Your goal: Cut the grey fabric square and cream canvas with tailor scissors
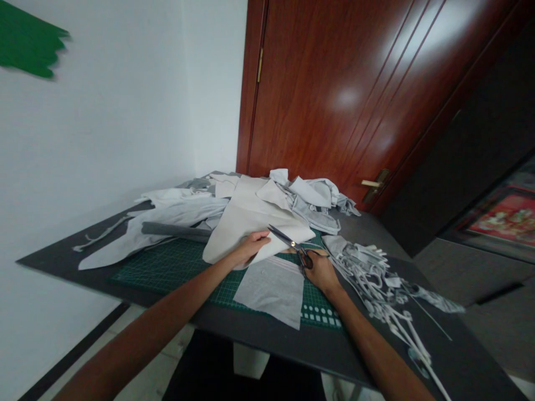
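A large cream sheet (242, 209), paper or stiff fabric, lies across the middle of the table. My left hand (253, 246) is closed on its near part, fingertips by the scissors' tip. In my right hand (320, 268) is a pair of black-handled scissors (292, 243), fingers in the loops. Its blades point left over the sheet, slightly apart. Below the sheet, a grey fabric piece (271, 289) with a striped upper edge hangs slightly past the near side of the green cutting mat (167, 266).
White and grey fabric (167, 209) is heaped at the left, with more crumpled cloth (317, 197) at the back. Tangled fabric strips (380, 278) lie on the right of the dark table (455, 345). A brown door (317, 100) stands behind.
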The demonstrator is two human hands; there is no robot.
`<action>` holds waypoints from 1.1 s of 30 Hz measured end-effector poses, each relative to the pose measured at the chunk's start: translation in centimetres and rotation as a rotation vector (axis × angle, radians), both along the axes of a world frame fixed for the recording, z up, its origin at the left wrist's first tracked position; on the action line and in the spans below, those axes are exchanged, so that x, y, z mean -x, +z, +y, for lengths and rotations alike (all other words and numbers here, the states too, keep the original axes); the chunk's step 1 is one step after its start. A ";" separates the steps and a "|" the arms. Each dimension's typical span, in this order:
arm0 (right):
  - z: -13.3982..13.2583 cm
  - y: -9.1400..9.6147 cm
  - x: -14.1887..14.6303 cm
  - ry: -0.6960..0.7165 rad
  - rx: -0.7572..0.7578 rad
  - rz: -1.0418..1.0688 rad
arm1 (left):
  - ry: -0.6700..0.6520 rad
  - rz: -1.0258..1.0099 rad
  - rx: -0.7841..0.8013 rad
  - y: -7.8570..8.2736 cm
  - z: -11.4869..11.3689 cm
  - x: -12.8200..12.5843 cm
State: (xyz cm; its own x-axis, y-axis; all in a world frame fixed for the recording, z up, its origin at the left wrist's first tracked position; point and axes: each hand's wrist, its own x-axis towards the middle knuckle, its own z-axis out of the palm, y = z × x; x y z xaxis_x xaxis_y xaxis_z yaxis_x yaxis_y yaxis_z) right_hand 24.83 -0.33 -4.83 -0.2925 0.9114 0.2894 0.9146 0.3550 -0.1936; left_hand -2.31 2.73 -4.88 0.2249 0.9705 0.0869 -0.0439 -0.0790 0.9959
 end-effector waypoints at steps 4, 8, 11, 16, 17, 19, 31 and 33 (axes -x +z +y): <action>0.3 -0.4 -0.2 -0.020 0.006 0.016 | -0.130 -0.041 0.022 0.0 -1.2 -0.6; 0.4 -0.5 -0.5 -0.018 0.008 0.034 | -0.084 -0.058 0.034 -0.3 -1.4 -0.7; 0.3 -0.5 -0.5 0.003 0.006 0.044 | -0.016 -0.072 0.042 -0.1 -1.3 -0.6; 0.0 -0.4 -0.6 0.030 0.007 0.043 | 0.001 -0.077 0.034 0.5 -1.7 -0.7; 0.0 -0.4 -0.6 0.037 0.009 0.040 | 0.002 -0.075 0.027 0.5 -1.8 -0.7; 0.0 -0.3 -0.7 0.053 0.015 0.030 | 0.009 -0.069 0.010 0.5 -1.8 -0.7; -0.3 0.7 -0.4 0.079 0.003 -0.059 | 0.066 -0.029 -0.026 -0.2 -1.2 -0.7; -0.3 0.9 -0.5 0.077 -0.010 -0.076 | 0.066 -0.023 -0.030 -0.1 -1.3 -0.7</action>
State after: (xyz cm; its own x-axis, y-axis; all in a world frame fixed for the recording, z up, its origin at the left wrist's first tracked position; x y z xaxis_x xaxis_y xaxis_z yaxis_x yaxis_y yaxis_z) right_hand 25.33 -0.66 -3.95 -0.3830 0.8825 0.2730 0.8964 0.4265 -0.1208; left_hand -1.61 1.41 -4.97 0.1583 0.9800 0.1204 -0.0605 -0.1120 0.9919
